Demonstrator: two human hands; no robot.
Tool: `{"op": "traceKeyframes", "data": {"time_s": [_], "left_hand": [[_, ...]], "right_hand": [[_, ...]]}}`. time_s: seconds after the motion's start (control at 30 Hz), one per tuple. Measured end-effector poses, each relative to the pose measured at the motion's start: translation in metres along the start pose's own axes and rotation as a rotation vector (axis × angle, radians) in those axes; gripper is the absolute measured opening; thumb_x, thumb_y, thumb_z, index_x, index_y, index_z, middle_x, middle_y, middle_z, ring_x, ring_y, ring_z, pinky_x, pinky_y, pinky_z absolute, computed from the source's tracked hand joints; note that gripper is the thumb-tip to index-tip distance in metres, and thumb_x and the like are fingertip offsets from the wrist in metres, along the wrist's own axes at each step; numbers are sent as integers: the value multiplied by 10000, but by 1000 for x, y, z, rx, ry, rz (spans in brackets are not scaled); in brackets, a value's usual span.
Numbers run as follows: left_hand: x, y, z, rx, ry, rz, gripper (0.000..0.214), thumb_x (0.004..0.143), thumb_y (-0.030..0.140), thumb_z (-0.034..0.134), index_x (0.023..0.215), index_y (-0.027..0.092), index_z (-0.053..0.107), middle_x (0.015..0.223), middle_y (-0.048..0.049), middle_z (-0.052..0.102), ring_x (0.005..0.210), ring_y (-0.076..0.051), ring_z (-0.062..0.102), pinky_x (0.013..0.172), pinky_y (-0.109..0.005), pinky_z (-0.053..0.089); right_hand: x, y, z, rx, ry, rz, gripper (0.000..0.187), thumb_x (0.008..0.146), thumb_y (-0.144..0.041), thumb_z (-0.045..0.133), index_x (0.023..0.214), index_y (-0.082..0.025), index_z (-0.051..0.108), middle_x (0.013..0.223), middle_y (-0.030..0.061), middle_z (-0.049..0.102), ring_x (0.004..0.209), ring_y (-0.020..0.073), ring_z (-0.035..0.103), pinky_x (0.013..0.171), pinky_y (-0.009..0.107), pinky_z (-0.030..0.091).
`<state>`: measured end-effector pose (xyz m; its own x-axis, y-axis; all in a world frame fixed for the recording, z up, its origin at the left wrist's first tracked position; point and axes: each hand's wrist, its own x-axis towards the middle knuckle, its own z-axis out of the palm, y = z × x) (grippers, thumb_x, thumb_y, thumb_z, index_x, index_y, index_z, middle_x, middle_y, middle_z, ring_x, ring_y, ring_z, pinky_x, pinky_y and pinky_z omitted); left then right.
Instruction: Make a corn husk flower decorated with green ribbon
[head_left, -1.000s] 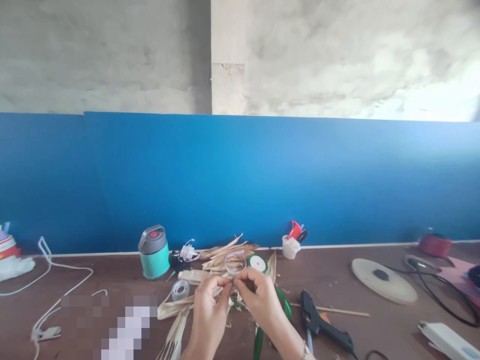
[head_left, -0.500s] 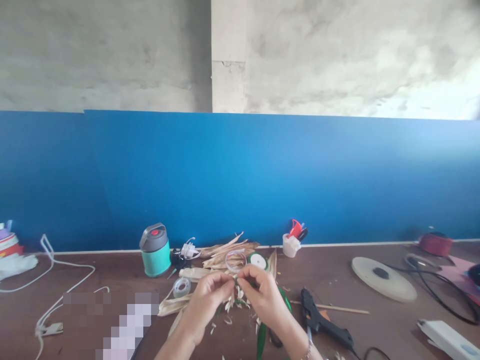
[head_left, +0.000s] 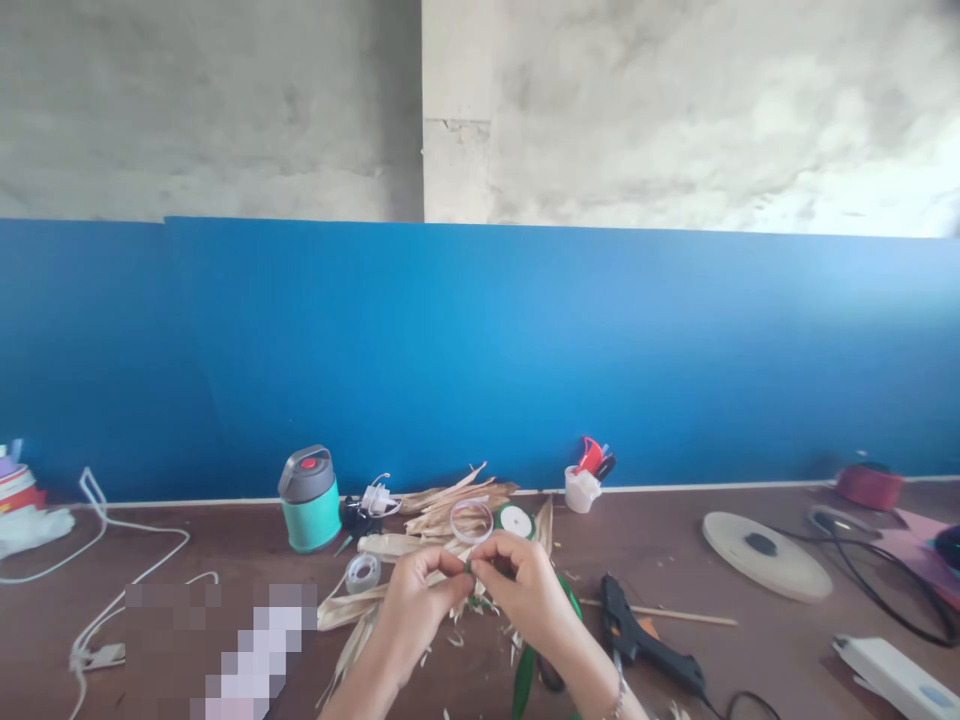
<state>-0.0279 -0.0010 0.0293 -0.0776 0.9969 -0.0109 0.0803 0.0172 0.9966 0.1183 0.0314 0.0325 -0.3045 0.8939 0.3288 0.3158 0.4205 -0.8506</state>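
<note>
My left hand (head_left: pixel 424 590) and my right hand (head_left: pixel 525 590) meet over the table, thumbs and index fingers pinched together. A small green strip (head_left: pixel 470 568) shows between the fingertips; most of it is hidden by the fingers. Green ribbon (head_left: pixel 523 680) hangs or lies below my right wrist, which wears a bracelet. Just beyond the hands are a green-and-white spool (head_left: pixel 517 521) and a clear ring-shaped roll (head_left: pixel 472 521). Dried corn husks (head_left: pixel 450 508) lie behind and to the left, with pale scraps scattered under the hands.
A teal flask (head_left: pixel 311 515), a tape roll (head_left: pixel 363 573) and a white plug (head_left: pixel 377 498) stand left. Right are a white cup of tools (head_left: pixel 582 490), a black glue gun (head_left: pixel 645 640) on a thin stick (head_left: pixel 690 617), and a round lid (head_left: pixel 766 556). A blue partition (head_left: pixel 480 360) rises behind.
The hands stay joined, with only small finger shifts. More of the green strip shows between the fingertips. Pale husk strips beside my left forearm are more visible.
</note>
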Motion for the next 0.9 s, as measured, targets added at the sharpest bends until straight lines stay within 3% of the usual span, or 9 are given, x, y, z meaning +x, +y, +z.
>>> {"op": "traceKeyframes", "data": {"time_s": [0.17, 0.47, 0.77, 0.9], "left_hand": [[0, -2, 0, -55, 4, 12, 159, 636, 264, 688, 592, 159, 577, 494, 43, 538, 501, -107, 437, 511, -214, 314], [-3, 3, 6, -43, 91, 19, 180, 660, 308, 647, 592, 156, 578, 443, 63, 437, 455, -92, 358, 474, -216, 279], [3, 0, -1, 17, 71, 13, 140, 620, 280, 682, 621, 155, 619, 561, 26, 566, 564, -136, 475, 561, -237, 341], [4, -2, -1, 38, 71, -12, 161, 603, 291, 699, 616, 156, 612, 552, 32, 558, 568, -144, 484, 573, -245, 346]], "right_hand": [[0, -1, -3, 93, -66, 34, 134, 750, -208, 563, 690, -137, 659, 623, 4, 586, 568, 117, 474, 531, 224, 356], [-2, 0, 1, 107, -59, 47, 127, 779, -221, 525, 690, -147, 575, 564, -36, 470, 522, 96, 402, 484, 209, 299], [1, 5, 2, 170, -102, 83, 103, 777, -219, 526, 763, -142, 593, 554, -45, 481, 508, 90, 399, 484, 202, 309], [1, 3, 1, 132, -91, 130, 94, 736, -219, 569, 708, -137, 607, 527, -53, 461, 482, 80, 375, 457, 197, 280]]}}
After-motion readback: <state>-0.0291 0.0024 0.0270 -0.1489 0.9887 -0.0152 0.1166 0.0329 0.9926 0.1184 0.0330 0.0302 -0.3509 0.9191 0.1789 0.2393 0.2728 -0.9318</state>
